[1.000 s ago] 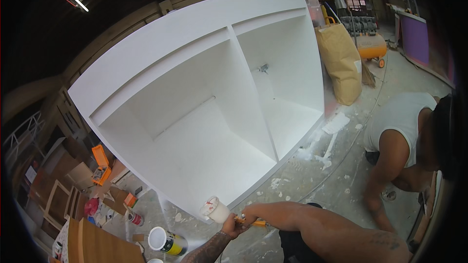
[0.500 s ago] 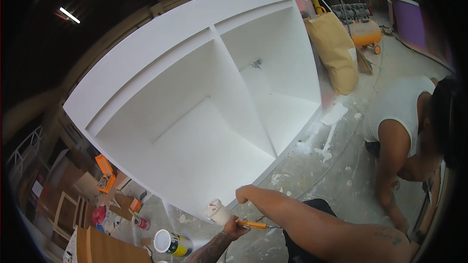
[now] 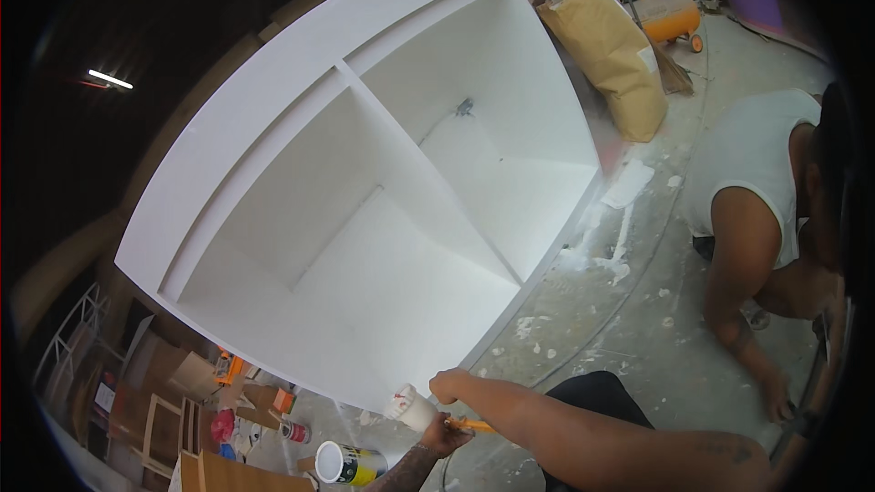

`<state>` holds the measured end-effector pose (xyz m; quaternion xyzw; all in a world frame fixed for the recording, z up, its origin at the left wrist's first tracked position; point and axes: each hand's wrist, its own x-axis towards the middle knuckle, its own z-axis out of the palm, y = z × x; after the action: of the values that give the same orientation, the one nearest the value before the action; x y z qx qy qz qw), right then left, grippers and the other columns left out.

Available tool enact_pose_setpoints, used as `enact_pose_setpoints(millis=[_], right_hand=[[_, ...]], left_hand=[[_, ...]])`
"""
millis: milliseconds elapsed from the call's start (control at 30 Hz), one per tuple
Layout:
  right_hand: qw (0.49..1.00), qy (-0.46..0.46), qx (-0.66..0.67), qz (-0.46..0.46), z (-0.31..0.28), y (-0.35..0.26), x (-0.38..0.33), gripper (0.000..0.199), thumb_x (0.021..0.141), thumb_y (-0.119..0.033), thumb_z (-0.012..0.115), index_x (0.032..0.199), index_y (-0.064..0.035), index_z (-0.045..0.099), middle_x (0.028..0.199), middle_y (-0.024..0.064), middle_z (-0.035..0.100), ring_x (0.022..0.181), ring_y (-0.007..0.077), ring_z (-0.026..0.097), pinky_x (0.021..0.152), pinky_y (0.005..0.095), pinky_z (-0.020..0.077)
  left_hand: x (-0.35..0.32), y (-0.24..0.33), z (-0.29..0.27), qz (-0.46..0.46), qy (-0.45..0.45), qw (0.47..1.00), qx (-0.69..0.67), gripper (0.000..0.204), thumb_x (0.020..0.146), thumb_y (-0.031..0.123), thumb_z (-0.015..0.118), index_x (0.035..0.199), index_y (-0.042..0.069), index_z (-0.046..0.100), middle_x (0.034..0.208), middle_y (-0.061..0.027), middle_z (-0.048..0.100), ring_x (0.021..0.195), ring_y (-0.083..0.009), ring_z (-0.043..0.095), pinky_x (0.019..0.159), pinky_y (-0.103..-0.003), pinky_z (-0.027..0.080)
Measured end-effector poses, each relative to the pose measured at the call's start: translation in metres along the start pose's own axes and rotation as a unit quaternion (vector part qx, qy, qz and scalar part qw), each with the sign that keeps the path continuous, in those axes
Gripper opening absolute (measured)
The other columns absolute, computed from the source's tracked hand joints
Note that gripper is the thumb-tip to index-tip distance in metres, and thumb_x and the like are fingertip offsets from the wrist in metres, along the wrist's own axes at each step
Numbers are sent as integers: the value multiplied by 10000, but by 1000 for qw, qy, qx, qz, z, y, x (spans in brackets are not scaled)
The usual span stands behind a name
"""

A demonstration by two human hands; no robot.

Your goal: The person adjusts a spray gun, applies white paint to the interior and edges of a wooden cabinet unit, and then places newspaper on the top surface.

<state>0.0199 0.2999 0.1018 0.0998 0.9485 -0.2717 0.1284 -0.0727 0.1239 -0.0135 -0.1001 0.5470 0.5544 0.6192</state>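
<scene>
head view: roller (image 3: 410, 405) beside cabinet edge (image 3: 401, 392)

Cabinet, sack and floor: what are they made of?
Cabinet: probably wood board, coated matte white; flat panels, even colour, no grain visible. Sack: looks like brown kraft paper, creased and slumped. Floor: seems bare grey concrete, splashed with white paint or plaster.

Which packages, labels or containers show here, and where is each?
Paper sack: tan, tall, leaning at the white cabinet's far right corner, with a small pale label.
Paint can: open, yellow and dark label, on the floor by the left hand.
Small red can: left of it.
</scene>
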Motion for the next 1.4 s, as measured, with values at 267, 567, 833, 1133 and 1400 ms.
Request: enact_pose_setpoints(millis=[267, 567, 833, 1133, 1400], right_hand=[[998, -30, -53, -25, 23, -7, 6, 342, 830, -123, 626, 1163, -60, 675, 1198, 132, 667, 1102, 284, 650, 876, 424, 547], [998, -37, -41, -5, 26, -15, 4, 373, 827, -173, 684, 1190, -92, 672, 1266, 98, 638, 1139, 269, 634, 905, 415, 539], [999, -33, -30, -7, 28, -16, 5, 322, 832, -144, 634, 1141, -75, 695, 1218, 122, 662, 1117, 276, 645, 887, 411, 536], [996, -59, -63, -25, 26, -24, 12, 318, 839, -147, 626, 1139, -67, 694, 1220, 123, 661, 1109, 275, 648, 891, 415, 533], [996, -58, -67, -25, 42, -13, 24, 330, 805, -174, 661, 1105, -45, 702, 1196, 137, 666, 1093, 285, 652, 890, 412, 531]], left_hand=[[7, -5, 1, -9, -16, 999, 49, 604, 944, 486, 530, 1275, -10, 433, 1206, -194, 572, 1067, -331, 617, 918, -465, 531], [27, -10, -15, -20, -78, 996, 43, 556, 934, 465, 580, 1295, 58, 463, 1224, -133, 571, 1105, -294, 589, 957, -447, 501], [23, -12, -11, 1, -49, 998, 50, 552, 930, 489, 573, 1286, 79, 474, 1216, -114, 569, 1074, -278, 607, 919, -452, 528], [42, -16, -38, -8, -84, 996, 40, 546, 924, 515, 558, 1281, 108, 480, 1209, -104, 578, 1039, -263, 630, 894, -429, 543], [39, -17, -30, -78, -137, 987, -34, 550, 914, 190, 641, 1367, 67, 354, 1299, -93, 534, 1120, -248, 596, 943, -424, 523]])
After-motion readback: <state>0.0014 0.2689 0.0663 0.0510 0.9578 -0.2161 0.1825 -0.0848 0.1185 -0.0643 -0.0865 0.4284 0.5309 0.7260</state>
